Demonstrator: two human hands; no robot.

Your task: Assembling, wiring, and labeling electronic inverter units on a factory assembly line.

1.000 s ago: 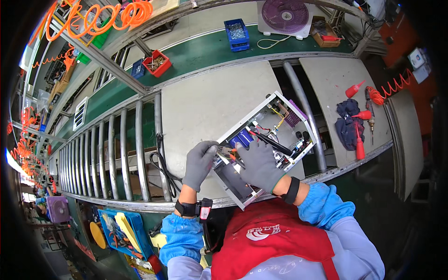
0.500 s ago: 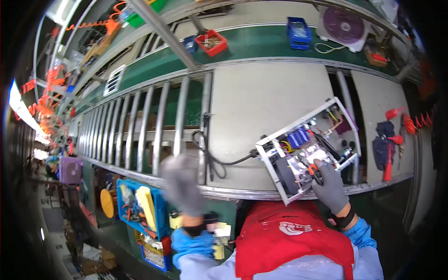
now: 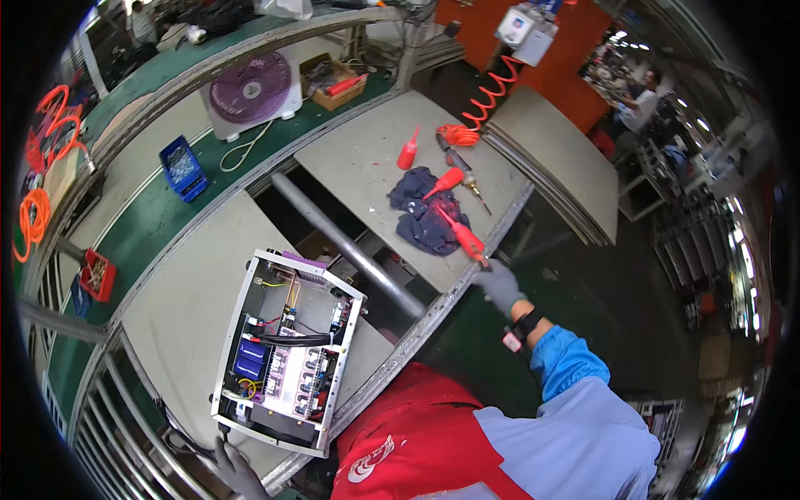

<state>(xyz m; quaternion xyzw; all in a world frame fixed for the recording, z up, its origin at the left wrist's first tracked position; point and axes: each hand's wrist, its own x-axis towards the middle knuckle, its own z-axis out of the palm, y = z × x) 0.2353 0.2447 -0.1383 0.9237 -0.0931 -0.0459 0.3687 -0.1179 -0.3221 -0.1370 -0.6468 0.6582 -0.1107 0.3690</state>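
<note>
My right hand, in a grey glove, reaches past the bench's front edge. Its fingers are closed beside a red nozzle bottle; a small reddish piece shows at the fingertips, too small to name. That bottle lies against a dark crumpled cloth, with another red bottle on top. At lower left my gloved left hand has its visible fingers apart, close to the cord end of an open metal casing. Inside the casing are a circuit board, blue blocks and wires.
A power screwdriver on a coiled orange hose lies beyond the cloth, near an upright red bottle. A metal roller spans the gap between boards. Behind stand a purple fan and a blue bin. Stacked boards lean at right.
My view has swung to the right. My right hand has left the casing and reached the red bottles. My left hand, blurred before, is now by the casing's cord end.
</note>
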